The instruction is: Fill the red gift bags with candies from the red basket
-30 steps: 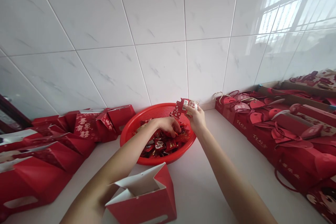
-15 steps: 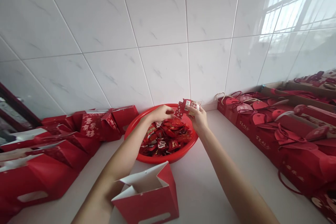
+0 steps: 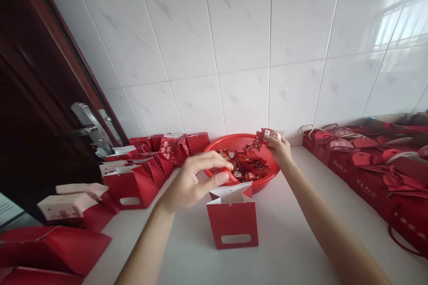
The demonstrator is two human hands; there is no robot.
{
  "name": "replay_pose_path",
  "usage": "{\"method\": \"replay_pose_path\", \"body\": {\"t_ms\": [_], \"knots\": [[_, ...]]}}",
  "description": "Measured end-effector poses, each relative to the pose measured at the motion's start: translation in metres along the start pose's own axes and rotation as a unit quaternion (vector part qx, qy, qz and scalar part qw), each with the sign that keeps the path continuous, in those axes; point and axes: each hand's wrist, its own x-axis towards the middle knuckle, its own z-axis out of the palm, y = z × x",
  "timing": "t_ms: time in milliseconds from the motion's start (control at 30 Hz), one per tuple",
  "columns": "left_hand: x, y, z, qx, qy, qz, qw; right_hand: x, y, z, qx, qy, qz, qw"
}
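A red plastic basket holds many red-wrapped sweets. In front of it a red paper box stands upright, its white-lined top open. My left hand is above and left of the box, thumb and forefinger pinched on a small red wrapped sweet partly hidden by the fingers. Over the basket's right rim, my right hand grips red and cream wrapped packets.
Open red boxes line the left side, beside a dark door with a metal handle. Rows of red gift boxes with cord handles stand on the right. A tiled wall rises behind.
The view has turned left, showing the door. My left hand has come out of the basket toward the front box with a red sweet. My right hand still holds its packets.
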Motion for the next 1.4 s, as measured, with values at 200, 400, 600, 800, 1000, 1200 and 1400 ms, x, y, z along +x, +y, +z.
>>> {"method": "replay_pose_path", "body": {"t_ms": [200, 400, 600, 800, 1000, 1200, 1400], "knots": [[-0.017, 0.001, 0.002, 0.105, -0.037, -0.042, 0.993, -0.021, -0.01, 0.003, 0.018, -0.004, 0.015, 1.0], [-0.02, 0.007, 0.007, 0.165, -0.071, -0.034, 0.983, -0.046, -0.034, -0.001, 0.04, -0.021, 0.034, 0.998], [-0.02, -0.001, 0.017, 0.247, -0.088, -0.001, 0.965, -0.072, -0.057, 0.006, 0.056, -0.058, 0.025, 0.996], [-0.024, 0.003, 0.007, 0.258, -0.11, -0.032, 0.959, -0.094, -0.066, 0.016, 0.018, -0.132, 0.003, 0.991], [-0.026, 0.001, -0.002, 0.27, -0.129, -0.081, 0.951, -0.112, -0.079, 0.02, -0.037, -0.195, -0.041, 0.979], [-0.022, -0.011, 0.0, 0.197, -0.122, -0.099, 0.968, -0.128, -0.084, 0.022, -0.096, -0.251, -0.062, 0.961], [-0.018, -0.015, -0.006, 0.122, -0.151, -0.171, 0.966, -0.139, -0.074, 0.023, -0.172, -0.319, -0.065, 0.93]]}}
